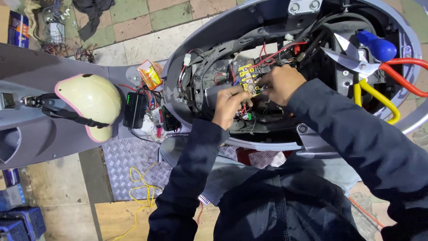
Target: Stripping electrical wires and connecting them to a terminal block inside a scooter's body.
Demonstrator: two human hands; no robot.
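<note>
Between both hands (254, 91) — yellow connector block (246, 78).

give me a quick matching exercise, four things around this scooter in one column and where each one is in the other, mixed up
Things:
1. cream helmet with pink rim
2. scissors with red and yellow handles
3. small black box with green lights
4. yellow terminal block with screws

Places:
A. inside the open scooter body, by the fingers of both hands
B. on the scooter's grey front section, at the left of the view
C. at the right end of the open compartment, beside a blue bulb-shaped object
D. just right of the helmet

Pairs: 1-B, 2-C, 3-D, 4-A
</note>
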